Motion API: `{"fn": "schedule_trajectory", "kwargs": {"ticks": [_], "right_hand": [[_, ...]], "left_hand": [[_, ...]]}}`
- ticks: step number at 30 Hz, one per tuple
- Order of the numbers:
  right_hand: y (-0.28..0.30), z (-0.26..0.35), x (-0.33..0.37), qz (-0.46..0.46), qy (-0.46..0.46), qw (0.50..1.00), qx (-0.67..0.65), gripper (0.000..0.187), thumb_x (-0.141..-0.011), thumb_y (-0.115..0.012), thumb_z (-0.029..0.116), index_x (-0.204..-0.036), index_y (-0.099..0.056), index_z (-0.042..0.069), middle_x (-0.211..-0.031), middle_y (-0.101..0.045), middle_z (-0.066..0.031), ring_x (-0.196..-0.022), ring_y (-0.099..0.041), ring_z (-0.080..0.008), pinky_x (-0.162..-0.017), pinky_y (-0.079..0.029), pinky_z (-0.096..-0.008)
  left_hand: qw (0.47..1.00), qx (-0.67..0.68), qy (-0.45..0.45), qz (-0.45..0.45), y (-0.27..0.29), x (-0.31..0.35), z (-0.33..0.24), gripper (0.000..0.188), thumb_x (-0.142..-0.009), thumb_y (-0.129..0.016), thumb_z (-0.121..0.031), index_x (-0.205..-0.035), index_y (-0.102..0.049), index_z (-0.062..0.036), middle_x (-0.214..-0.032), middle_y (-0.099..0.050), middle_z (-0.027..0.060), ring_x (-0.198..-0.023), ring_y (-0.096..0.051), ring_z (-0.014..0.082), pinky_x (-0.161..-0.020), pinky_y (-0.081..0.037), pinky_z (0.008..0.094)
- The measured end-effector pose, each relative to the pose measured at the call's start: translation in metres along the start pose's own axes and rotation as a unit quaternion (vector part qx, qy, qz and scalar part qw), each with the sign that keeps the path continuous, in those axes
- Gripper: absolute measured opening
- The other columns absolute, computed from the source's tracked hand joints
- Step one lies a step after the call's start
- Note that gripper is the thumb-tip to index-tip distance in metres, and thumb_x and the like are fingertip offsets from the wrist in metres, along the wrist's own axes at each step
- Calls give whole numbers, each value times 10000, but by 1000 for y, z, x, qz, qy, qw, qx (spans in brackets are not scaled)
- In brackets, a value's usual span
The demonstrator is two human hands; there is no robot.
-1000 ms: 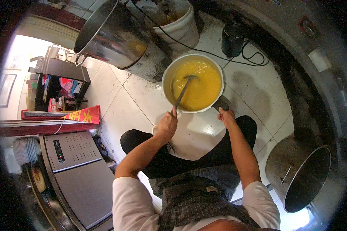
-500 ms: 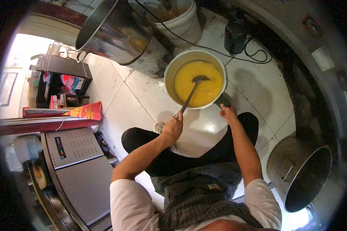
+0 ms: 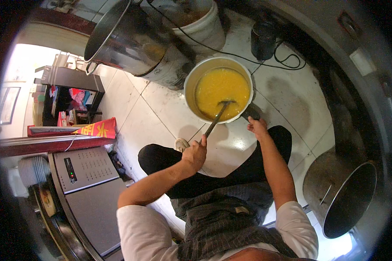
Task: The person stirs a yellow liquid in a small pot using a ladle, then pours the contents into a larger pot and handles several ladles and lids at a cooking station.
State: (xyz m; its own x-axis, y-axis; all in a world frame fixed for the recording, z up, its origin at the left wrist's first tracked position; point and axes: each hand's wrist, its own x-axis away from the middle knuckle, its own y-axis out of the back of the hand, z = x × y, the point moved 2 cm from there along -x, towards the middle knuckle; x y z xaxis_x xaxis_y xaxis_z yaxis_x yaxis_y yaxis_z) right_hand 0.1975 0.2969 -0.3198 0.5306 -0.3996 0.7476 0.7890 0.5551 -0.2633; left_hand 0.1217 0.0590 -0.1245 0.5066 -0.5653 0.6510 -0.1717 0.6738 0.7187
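A round, light metal pot [image 3: 190, 93] stands on the tiled floor in front of me, holding a yellow liquid [image 3: 224, 87] with small bits or foam on top. My left hand [image 3: 195, 155] is closed around the long handle of a dark ladle [image 3: 214, 125]. The ladle leans over the near rim, its head partly sunk in the liquid close to the pot's near side. At the pot's lower right sticks out a dark handle [image 3: 251, 112]. My right hand [image 3: 258, 126] grips the end of it, fingers wrapped around.
Beyond the pot stand a tall tilted steel pot [image 3: 135, 56], a white bucket [image 3: 204, 32] and a black cylindrical device [image 3: 262, 41] with a cable. To my right lies a large metal pot [image 3: 322, 187] on its side. A grey metal appliance [image 3: 91, 204] is at left.
The ladle's head has moved toward me inside the pot and sunk deeper into the liquid. My left hand has drawn back slightly; my right hand stays on the pot's handle.
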Motion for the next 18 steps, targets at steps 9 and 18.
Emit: {"fn": "schedule_trajectory", "kwargs": {"ticks": [9, 18], "right_hand": [[-4, 9, 12, 6, 11, 1000, 1, 288, -786, -649, 184, -922, -470, 3, -756, -533, -69, -615, -546, -160, -528, -506, -282], [4, -10, -16, 3, 1, 1000, 17, 332, -776, -657, 222, -1006, -510, 32, -839, -569, -68, -624, -572, -174, -515, -530, -278]], "left_hand": [[982, 164, 75, -55, -12, -56, -20, 640, -808, -484, -82, -1344, -155, 35, -880, -552, 231, -730, -616, 326, -596, -520, 354], [978, 156, 112, -80, -16, -92, -12, 622, -825, -464, -69, -1361, -158, 2, -891, -551, 212, -725, -618, 295, -598, -524, 333]]}}
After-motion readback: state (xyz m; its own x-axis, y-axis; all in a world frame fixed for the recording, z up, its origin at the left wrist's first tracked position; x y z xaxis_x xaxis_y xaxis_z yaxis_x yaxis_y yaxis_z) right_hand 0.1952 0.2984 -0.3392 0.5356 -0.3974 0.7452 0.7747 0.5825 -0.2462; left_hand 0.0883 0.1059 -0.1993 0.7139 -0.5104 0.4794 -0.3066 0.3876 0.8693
